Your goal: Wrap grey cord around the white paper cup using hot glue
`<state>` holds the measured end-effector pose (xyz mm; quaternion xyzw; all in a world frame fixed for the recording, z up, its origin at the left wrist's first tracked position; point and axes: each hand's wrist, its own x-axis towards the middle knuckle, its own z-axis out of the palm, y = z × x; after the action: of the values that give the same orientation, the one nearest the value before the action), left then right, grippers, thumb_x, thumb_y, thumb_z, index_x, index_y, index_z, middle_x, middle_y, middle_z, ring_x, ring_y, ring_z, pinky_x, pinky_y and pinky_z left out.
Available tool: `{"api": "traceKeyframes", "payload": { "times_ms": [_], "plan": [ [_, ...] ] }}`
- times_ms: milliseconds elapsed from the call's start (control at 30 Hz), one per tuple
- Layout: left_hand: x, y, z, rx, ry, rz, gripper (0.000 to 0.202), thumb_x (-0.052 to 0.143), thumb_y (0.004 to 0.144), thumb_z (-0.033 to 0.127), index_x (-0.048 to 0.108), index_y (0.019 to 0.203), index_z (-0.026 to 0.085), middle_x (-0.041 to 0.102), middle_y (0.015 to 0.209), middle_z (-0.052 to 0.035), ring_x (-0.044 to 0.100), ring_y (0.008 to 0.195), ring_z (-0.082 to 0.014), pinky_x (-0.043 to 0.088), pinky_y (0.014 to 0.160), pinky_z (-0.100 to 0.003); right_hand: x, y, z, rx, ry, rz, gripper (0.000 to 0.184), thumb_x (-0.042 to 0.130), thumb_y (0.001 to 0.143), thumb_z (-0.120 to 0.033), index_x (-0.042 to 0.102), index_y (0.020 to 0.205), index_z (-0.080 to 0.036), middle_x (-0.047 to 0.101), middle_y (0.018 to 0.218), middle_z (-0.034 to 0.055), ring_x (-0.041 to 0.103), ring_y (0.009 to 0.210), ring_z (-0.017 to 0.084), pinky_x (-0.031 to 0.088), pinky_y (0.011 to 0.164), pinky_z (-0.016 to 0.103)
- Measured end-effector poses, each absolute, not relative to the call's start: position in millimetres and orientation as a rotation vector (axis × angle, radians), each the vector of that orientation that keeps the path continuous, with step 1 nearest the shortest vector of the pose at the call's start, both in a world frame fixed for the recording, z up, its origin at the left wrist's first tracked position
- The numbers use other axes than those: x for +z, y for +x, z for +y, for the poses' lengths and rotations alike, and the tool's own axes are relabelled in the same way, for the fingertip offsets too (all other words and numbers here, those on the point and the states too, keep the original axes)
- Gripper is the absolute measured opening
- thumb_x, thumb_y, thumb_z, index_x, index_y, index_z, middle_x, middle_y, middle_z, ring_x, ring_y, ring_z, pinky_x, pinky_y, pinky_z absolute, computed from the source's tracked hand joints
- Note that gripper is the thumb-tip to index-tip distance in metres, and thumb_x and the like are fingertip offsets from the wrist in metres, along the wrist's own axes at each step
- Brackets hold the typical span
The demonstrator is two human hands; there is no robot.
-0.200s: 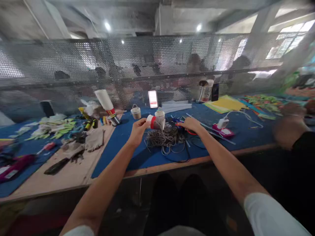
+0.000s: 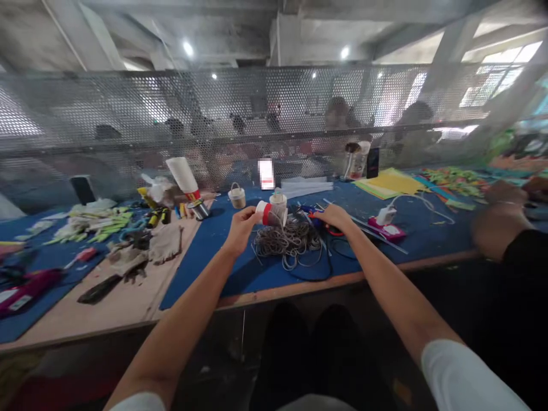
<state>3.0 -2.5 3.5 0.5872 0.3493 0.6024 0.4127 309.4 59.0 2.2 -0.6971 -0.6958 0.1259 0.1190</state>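
Observation:
My left hand (image 2: 240,229) is closed on a small cup-shaped piece (image 2: 271,214) with a white end, a red band and grey cord wound round it, held above a loose heap of grey cord (image 2: 287,241) on the blue mat (image 2: 240,268). My right hand (image 2: 336,217) lies over a red-handled tool (image 2: 330,230) right of the heap, fingers curled on it. Two small finished baskets (image 2: 237,196) stand just behind.
A perforated metal screen (image 2: 128,120) runs along the bench's far side, with people behind it. A white cone spool (image 2: 185,178), gloves and green strips lie left. A glue gun (image 2: 387,222) and yellow sheets (image 2: 391,182) lie right. Another person's blurred arm (image 2: 500,228) is at far right.
Almost nothing differs: both hands and the wound piece have stayed in place, and the view has shifted only slightly.

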Motion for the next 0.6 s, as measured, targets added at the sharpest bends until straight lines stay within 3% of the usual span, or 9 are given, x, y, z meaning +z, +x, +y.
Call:
{"api": "traceKeyframes", "payload": {
  "times_ms": [133,267,400,467,600],
  "plan": [
    [6.2,5.1,-5.2,1.516,1.465,0.874,0.016,0.072,0.074,0.031,0.069,0.073,0.016,0.058,0.069,0.0017,0.048,0.064,-0.0101,0.039,0.063,-0.022,1.0,318.7,47.2,0.605,-1.903,-1.740,0.050,0.062,0.086,-0.054,0.055,0.049,-0.021,0.053,0.042,0.0027,0.054,0.047,0.015,0.036,0.048,0.025],
    [6.4,5.3,-5.4,1.525,1.488,0.897,0.017,0.071,0.074,0.032,0.068,0.073,0.015,0.059,0.069,0.0013,0.049,0.065,-0.0108,0.039,0.063,-0.023,1.4,318.6,33.6,0.802,-1.690,-1.436,0.043,0.061,0.087,-0.055,0.057,0.063,-0.019,0.046,0.042,-0.0030,0.040,0.040,0.010,0.032,0.042,0.023],
    [6.1,5.2,-5.4,1.562,1.489,0.946,0.017,0.070,0.075,0.032,0.067,0.073,0.015,0.059,0.069,0.0011,0.048,0.065,-0.0113,0.039,0.063,-0.023,5.5,309.5,18.8,1.012,-1.418,-1.283,0.038,0.056,0.092,-0.053,0.064,0.088,-0.016,0.060,0.062,-0.0003,0.046,0.047,0.008,0.040,0.044,0.020],
    [6.4,5.4,-5.9,1.581,1.494,0.966,0.016,0.069,0.075,0.031,0.068,0.074,0.015,0.059,0.069,0.0012,0.048,0.064,-0.0112,0.039,0.062,-0.023,7.6,303.0,11.4,1.281,-1.139,-1.156,0.033,0.059,0.091,-0.049,0.066,0.096,-0.018,0.063,0.070,-0.0011,0.048,0.051,0.006,0.043,0.046,0.017],
    [7.0,5.5,-6.7,1.635,1.491,0.974,0.015,0.068,0.077,0.031,0.068,0.075,0.015,0.059,0.069,0.0016,0.048,0.065,-0.0111,0.038,0.063,-0.023,13.8,287.2,-1.7,1.675,-0.689,-0.827,0.025,0.071,0.082,-0.040,0.066,0.094,-0.018,0.062,0.070,-0.0027,0.057,0.060,0.008,0.054,0.057,0.018]
  ]
}}
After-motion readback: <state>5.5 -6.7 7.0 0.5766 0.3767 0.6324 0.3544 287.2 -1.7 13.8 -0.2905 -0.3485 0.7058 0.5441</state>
